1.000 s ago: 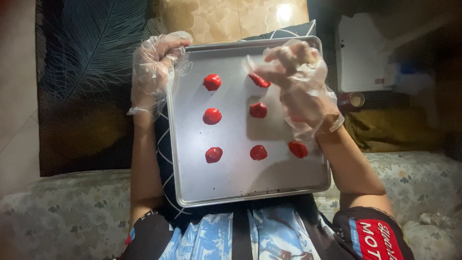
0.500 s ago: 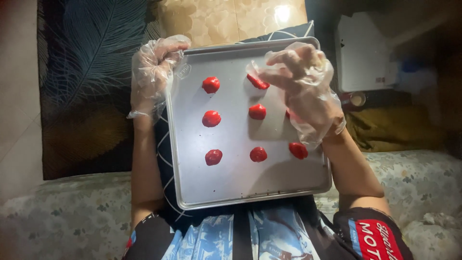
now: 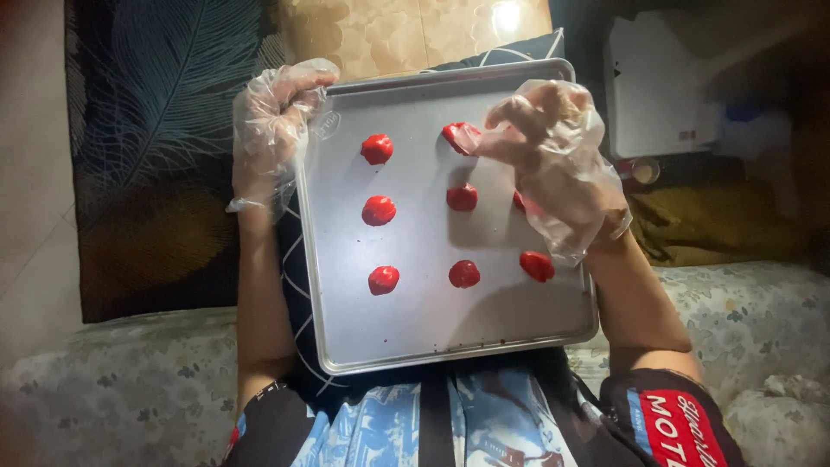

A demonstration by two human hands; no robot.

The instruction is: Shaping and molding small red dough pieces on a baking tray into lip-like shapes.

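Seven soft red dough blobs (image 3: 379, 210) look squishy, so I'm pinching one lightly with my right hand (image 3: 553, 164) while my left hand (image 3: 272, 130) grips the tray (image 3: 415, 320) edge.

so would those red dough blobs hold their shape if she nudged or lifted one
Probably not. The red dough blobs look glossy and lumpy, so likely soft and sticky; one seems to cling to the gloved right hand at the fingertips. They sit flattened on the metal tray, so rolling seems unlikely. The left hand grips the tray's edge.
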